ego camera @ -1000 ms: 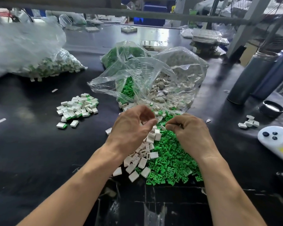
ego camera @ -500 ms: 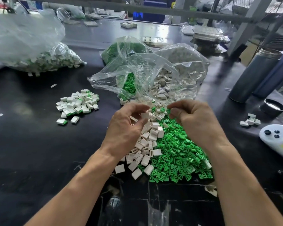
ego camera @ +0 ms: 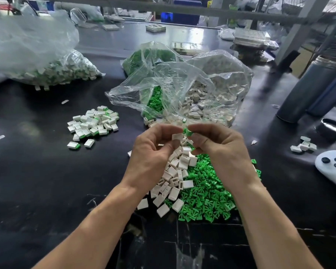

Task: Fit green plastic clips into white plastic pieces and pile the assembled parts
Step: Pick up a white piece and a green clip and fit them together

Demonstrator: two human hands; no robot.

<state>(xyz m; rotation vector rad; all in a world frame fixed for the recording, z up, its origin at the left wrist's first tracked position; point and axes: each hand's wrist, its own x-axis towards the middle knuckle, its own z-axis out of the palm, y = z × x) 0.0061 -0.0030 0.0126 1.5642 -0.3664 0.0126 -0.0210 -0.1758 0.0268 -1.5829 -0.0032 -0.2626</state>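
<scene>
My left hand [ego camera: 153, 152] pinches a white plastic piece [ego camera: 176, 136] between thumb and fingers, raised above the table. My right hand [ego camera: 219, 146] pinches a green clip [ego camera: 187, 132] right beside that piece, the two nearly touching. Below my hands lies a heap of loose white pieces [ego camera: 175, 177] and, to its right, a heap of loose green clips [ego camera: 208, 193]. A pile of assembled white-and-green parts [ego camera: 94, 123] sits on the black table to the left.
Open clear bags of green clips [ego camera: 153, 101] and white pieces [ego camera: 211, 94] lie behind my hands. A large bag of assembled parts [ego camera: 52, 72] rests far left. Grey cylinders [ego camera: 308, 88], a black cap [ego camera: 331, 129], a few white pieces [ego camera: 304, 146] and a white controller [ego camera: 332, 166] stand right.
Both hands have lifted off the heaps and come together. The left now holds a white piece up and the right holds a green clip against it.
</scene>
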